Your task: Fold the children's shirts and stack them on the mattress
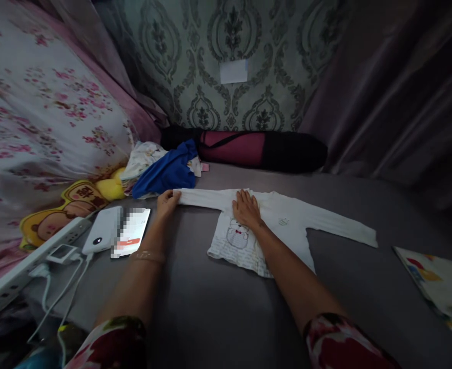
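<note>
A small white long-sleeved shirt [287,230] lies spread on the grey sheet [195,302], its front printed with a cartoon animal wearing a red bow. My left hand [167,202] pinches the cuff of the sleeve on the left, which is stretched out straight. Flat on the upper chest of the shirt, near that sleeve's shoulder, rests my right hand [247,209], fingers extended and holding nothing. The other sleeve reaches out to the right and slopes toward me.
Left of my arm lie a lit phone [131,233], a white power bank [103,230], a power strip [34,256] with cables, and yellow plush toys [53,220]. Behind are a crumpled blue garment [168,171] and a long maroon-black bag [245,148]. A printed book-like item [437,282] lies right.
</note>
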Motion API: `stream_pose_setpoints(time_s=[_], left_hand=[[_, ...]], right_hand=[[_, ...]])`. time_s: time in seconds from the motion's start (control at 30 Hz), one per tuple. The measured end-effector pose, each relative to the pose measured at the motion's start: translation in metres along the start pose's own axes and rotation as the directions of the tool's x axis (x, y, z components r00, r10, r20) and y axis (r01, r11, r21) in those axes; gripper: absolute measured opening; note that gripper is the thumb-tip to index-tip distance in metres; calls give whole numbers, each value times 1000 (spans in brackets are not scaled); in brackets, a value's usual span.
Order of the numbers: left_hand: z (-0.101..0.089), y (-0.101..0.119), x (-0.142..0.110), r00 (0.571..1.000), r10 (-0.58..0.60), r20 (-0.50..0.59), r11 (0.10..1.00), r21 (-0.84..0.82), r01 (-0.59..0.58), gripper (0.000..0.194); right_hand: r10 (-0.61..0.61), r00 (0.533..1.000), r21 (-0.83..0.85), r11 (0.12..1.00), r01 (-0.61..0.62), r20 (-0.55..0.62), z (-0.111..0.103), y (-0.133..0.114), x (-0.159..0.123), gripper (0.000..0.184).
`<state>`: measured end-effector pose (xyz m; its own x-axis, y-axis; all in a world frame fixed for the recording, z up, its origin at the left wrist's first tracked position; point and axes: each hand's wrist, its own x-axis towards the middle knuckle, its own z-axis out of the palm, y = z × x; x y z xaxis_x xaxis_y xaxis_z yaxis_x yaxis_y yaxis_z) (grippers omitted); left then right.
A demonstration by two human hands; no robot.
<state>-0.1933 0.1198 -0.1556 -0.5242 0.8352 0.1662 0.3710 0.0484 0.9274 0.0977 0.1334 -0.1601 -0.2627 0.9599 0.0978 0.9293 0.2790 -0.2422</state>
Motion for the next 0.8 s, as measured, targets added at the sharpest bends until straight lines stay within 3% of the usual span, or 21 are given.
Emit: stream_pose_setpoints(time_s=[0.1, 0.17, 0.23, 0.3, 0.43, 0.6, 0.8], left_hand=[[3, 3, 7, 998, -64, -2, 982, -179, 63, 43], [4, 4, 9, 994, -107, -29, 980, -173, 100, 41], [4, 5, 9, 993, -91, -79, 995, -36, 88, 36], [4, 5, 7, 994, -12, -109, 976, 217, 36, 31], [3, 8, 1, 995, 96, -23, 783, 619, -61, 31], [2, 12, 0, 994, 60, 90, 620, 777, -108, 35], [8, 10, 2, 1000, 16, 7, 594, 805, -15, 38]], right_hand=[[4, 1000, -6, 1000, -4, 14, -1, -1, 0, 59], [23, 999, -14, 1000, -22, 32, -3, -3, 1, 59], [53, 997, -18, 998, -52, 49, -4, -6, 4, 60], [87, 994, -20, 996, -86, 64, -5, -10, 6, 61], [145, 985, -11, 989, -145, 90, -6, -18, 10, 64], [175, 983, 17, 984, -176, 54, -4, -25, 9, 64], [179, 983, -3, 984, -180, -32, 5, -24, 10, 62]])
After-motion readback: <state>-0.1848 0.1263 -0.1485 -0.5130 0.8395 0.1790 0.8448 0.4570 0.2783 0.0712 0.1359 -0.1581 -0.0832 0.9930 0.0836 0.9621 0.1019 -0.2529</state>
